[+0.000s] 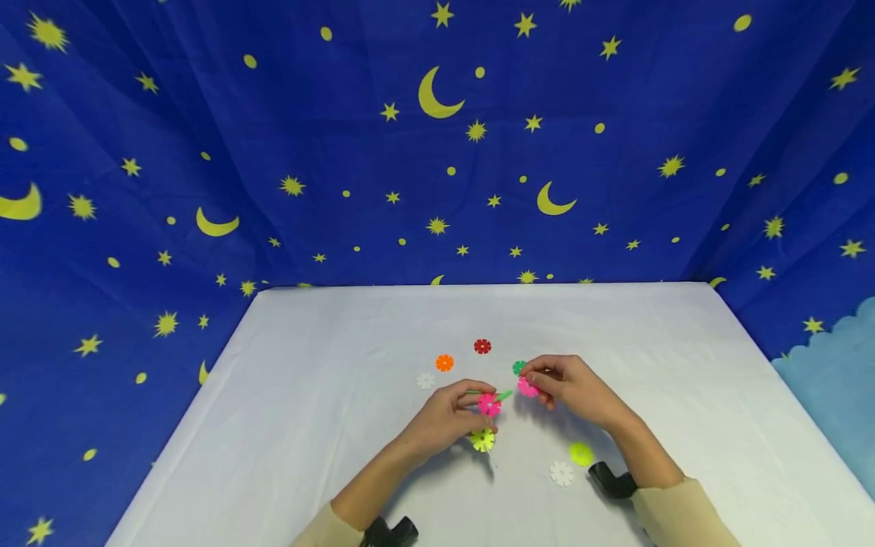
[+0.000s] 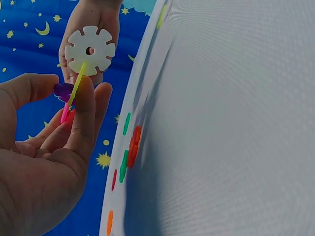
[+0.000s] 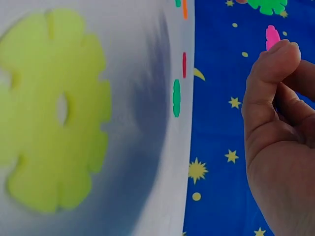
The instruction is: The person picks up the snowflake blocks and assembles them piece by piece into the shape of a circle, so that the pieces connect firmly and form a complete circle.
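My left hand [image 1: 447, 414] grips a small chain of notched plastic discs slotted together. In it show a pink disc [image 1: 489, 404], a yellow disc [image 1: 482, 440] below, and a green disc [image 1: 503, 396] seen edge-on. The left wrist view adds a white disc [image 2: 103, 49] at the chain's end and a purple piece [image 2: 63, 92] by the thumb. Just to the right, my right hand [image 1: 577, 389] pinches a single pink disc [image 1: 528, 387] between thumb and fingers, apart from the chain. Fingers hide part of both pink discs.
Loose discs lie on the white table [image 1: 328, 365]: red [image 1: 482, 346], orange [image 1: 444, 363] and white [image 1: 425, 381] beyond the left hand, green [image 1: 519, 368] by the right fingertips. Nearer are yellow [image 1: 582, 454] and white [image 1: 562, 484] ones. A blue star-patterned cloth [image 1: 369, 152] surrounds the table.
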Available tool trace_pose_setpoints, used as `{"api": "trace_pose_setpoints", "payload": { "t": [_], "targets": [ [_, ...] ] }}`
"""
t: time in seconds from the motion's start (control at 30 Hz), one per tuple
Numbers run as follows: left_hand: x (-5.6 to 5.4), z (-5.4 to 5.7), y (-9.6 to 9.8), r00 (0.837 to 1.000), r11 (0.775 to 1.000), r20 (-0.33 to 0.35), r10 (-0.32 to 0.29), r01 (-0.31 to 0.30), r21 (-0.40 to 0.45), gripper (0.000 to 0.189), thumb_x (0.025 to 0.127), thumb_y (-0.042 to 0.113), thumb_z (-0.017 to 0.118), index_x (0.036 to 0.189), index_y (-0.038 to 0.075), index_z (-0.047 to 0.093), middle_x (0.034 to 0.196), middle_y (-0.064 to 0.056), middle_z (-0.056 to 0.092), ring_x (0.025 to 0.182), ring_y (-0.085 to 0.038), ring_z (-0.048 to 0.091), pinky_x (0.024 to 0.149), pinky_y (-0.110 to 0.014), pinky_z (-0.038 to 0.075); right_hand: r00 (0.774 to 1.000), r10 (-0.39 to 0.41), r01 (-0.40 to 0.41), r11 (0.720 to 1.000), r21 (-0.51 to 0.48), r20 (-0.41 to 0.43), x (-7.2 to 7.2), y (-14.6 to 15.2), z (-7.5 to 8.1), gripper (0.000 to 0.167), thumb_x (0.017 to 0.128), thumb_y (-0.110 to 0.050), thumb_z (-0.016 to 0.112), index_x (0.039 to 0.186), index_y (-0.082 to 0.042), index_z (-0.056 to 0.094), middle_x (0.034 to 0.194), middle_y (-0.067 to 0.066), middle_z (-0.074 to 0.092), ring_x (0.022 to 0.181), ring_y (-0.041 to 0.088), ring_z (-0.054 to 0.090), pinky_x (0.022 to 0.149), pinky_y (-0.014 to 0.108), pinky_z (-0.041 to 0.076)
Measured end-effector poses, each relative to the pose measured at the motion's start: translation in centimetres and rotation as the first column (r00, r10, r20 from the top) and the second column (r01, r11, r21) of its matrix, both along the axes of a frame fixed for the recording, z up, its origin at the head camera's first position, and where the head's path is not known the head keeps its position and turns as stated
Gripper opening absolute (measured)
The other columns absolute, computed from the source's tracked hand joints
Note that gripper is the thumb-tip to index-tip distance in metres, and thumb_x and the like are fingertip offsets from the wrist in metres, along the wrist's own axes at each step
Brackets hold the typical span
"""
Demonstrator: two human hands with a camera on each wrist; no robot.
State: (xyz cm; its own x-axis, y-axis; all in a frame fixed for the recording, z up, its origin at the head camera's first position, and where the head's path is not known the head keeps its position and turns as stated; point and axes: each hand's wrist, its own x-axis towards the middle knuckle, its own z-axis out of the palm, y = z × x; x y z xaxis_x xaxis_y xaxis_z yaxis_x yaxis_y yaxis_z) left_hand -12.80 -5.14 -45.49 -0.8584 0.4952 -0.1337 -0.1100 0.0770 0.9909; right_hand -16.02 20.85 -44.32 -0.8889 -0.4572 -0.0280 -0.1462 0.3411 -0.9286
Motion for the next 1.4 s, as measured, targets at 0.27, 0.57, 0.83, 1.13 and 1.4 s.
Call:
{"api": "trace_pose_setpoints", "payload": {
  "t": [0.27,0.57,0.83,1.13,1.4],
  "targets": [
    [0.1,0.1,0.1,1.000,1.000,-0.015,-0.008,0.008,-0.025,0.042,0.085,0.013,0.071,0.125,0.012,0.060,0.115,-0.005,0.066,0.099,-0.023,0.066,0.078,-0.033,0.054,1.000,0.020,-0.019,0.999,-0.039,0.013,0.1,-0.6,0.1,0.030,0.099,-0.022,0.057,0.115,0.002,0.064,0.079,0.021,0.061,0.060,0.024,0.057,0.059,0.037,0.052],
    [0.2,0.0,0.0,1.000,0.999,0.000,-0.020,0.020,-0.048,0.041,0.085,0.014,0.072,0.124,0.013,0.061,0.114,-0.006,0.067,0.096,-0.017,0.066,0.078,-0.033,0.054,0.998,0.062,-0.062,0.996,-0.058,0.009,0.8,-1.6,1.3,0.023,0.099,-0.010,0.053,0.112,0.007,0.062,0.077,0.022,0.059,0.059,0.025,0.056,0.058,0.041,0.051],
    [0.3,0.0,-0.1,0.999,0.994,-0.035,-0.025,0.021,-0.107,0.048,0.084,0.018,0.073,0.130,0.013,0.061,0.112,0.000,0.068,0.107,-0.016,0.061,0.081,-0.033,0.053,0.999,0.044,-0.043,0.999,-0.022,0.015,0.8,-1.9,0.5,0.018,0.099,-0.005,0.051,0.110,0.005,0.062,0.077,0.024,0.060,0.059,0.022,0.055,0.055,0.043,0.051],
    [0.3,-0.1,-0.1,0.996,0.991,-0.083,-0.035,0.024,-0.130,0.049,0.085,0.014,0.071,0.132,0.010,0.059,0.106,0.000,0.070,0.087,-0.014,0.068,0.078,-0.029,0.052,0.998,0.039,-0.038,0.999,0.029,-0.058,0.8,-2.0,-0.3,0.014,0.099,-0.014,0.055,0.105,-0.005,0.065,0.076,0.016,0.061,0.058,0.020,0.058,0.054,0.042,0.053],
    [0.3,0.1,-0.1,0.997,0.993,-0.070,-0.022,0.014,-0.118,0.050,0.083,0.011,0.073,0.132,0.009,0.060,0.098,-0.008,0.072,0.080,-0.015,0.068,0.067,-0.027,0.052,0.994,0.023,-0.017,0.998,0.059,-0.105,1.0,-2.3,-0.4,0.016,0.098,-0.016,0.057,0.104,-0.004,0.066,0.071,0.008,0.060,0.056,0.019,0.057,0.052,0.038,0.052]
  ]
}}
